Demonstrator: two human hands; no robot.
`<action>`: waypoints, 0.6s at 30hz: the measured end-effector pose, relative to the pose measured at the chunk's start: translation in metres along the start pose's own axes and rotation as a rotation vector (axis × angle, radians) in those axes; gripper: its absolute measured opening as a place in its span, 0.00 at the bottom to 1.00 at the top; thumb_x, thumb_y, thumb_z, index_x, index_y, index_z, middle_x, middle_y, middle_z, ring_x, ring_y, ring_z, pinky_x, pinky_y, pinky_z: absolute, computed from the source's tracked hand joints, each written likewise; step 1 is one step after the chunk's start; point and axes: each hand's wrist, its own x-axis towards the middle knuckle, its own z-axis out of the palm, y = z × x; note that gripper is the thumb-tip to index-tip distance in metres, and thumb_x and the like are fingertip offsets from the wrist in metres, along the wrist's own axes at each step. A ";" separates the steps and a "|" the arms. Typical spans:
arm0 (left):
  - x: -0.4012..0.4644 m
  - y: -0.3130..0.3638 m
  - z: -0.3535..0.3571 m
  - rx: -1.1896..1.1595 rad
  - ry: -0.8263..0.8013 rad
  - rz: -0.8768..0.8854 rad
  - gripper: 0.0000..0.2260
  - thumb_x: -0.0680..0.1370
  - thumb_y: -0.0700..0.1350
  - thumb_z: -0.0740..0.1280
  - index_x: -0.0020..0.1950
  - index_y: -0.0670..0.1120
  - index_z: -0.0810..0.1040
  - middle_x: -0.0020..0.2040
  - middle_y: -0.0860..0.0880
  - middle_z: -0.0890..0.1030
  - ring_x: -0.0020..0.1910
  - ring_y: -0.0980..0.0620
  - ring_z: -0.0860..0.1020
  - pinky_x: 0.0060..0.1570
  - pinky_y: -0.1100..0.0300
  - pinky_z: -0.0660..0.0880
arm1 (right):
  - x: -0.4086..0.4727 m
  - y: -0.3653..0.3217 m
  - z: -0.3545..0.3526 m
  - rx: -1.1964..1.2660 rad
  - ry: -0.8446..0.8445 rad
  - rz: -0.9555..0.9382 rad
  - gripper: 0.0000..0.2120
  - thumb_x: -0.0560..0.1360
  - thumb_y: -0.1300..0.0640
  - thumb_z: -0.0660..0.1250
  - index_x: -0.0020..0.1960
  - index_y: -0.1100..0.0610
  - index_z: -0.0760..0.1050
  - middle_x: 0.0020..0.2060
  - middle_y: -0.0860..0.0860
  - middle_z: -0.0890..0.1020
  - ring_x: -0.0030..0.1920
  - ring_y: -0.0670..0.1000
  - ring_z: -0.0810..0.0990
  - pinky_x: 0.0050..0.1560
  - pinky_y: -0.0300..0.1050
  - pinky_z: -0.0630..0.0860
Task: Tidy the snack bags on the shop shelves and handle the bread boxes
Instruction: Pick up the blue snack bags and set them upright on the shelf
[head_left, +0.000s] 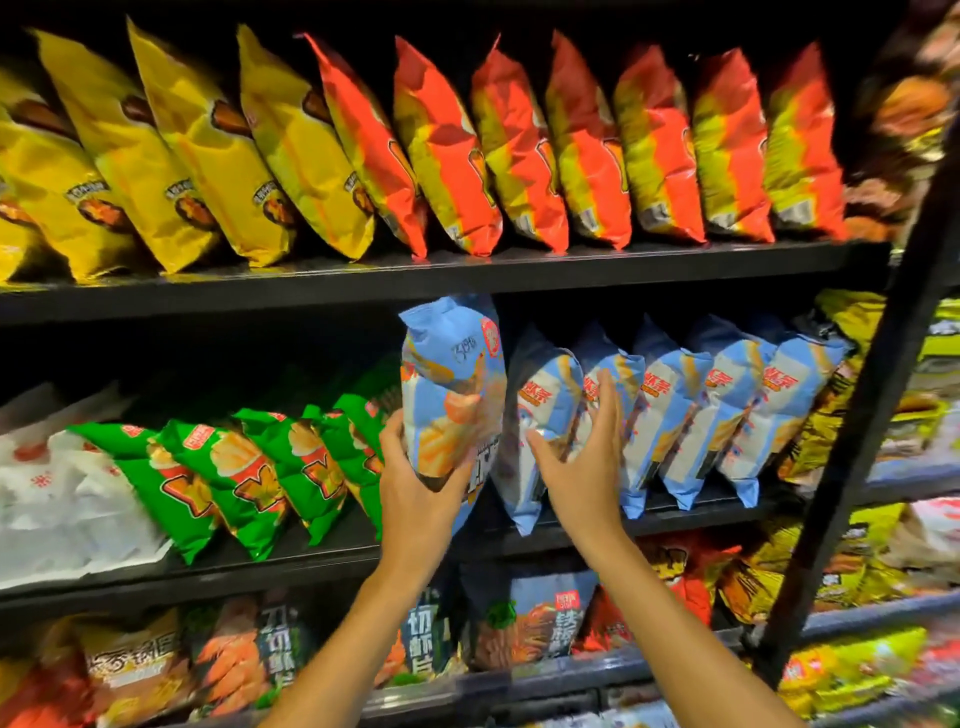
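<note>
Gripping an upright blue snack bag (451, 384) by its base, my left hand (415, 480) holds it just left of the leaning blue row (675, 405), while my open right hand (582, 462) touches that row.

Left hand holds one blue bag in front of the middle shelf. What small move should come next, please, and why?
Probably slide the held blue bag into the left end of the blue row. The left hand grips its lower part, upright before the middle shelf, and the open right hand is at that row's leftmost bags, seemingly keeping a slot.
</note>
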 end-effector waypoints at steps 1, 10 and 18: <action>0.004 -0.005 0.004 -0.006 0.004 0.010 0.33 0.74 0.41 0.79 0.71 0.57 0.65 0.63 0.53 0.80 0.60 0.56 0.81 0.57 0.56 0.79 | 0.001 0.002 0.005 -0.010 0.030 -0.011 0.46 0.77 0.56 0.76 0.84 0.50 0.48 0.83 0.42 0.52 0.82 0.41 0.50 0.79 0.39 0.55; 0.026 -0.040 0.049 0.083 -0.046 0.206 0.41 0.78 0.40 0.74 0.83 0.54 0.52 0.82 0.54 0.61 0.80 0.52 0.63 0.75 0.44 0.67 | 0.003 0.023 0.035 -0.148 0.126 -0.173 0.51 0.77 0.64 0.74 0.84 0.46 0.42 0.84 0.48 0.45 0.84 0.46 0.44 0.80 0.38 0.53; 0.008 -0.093 0.054 0.353 -0.193 0.229 0.49 0.79 0.39 0.71 0.83 0.54 0.35 0.84 0.51 0.41 0.84 0.51 0.43 0.81 0.45 0.51 | 0.006 0.036 0.039 -0.173 0.158 -0.248 0.44 0.80 0.59 0.73 0.85 0.46 0.48 0.84 0.46 0.51 0.84 0.51 0.51 0.77 0.66 0.63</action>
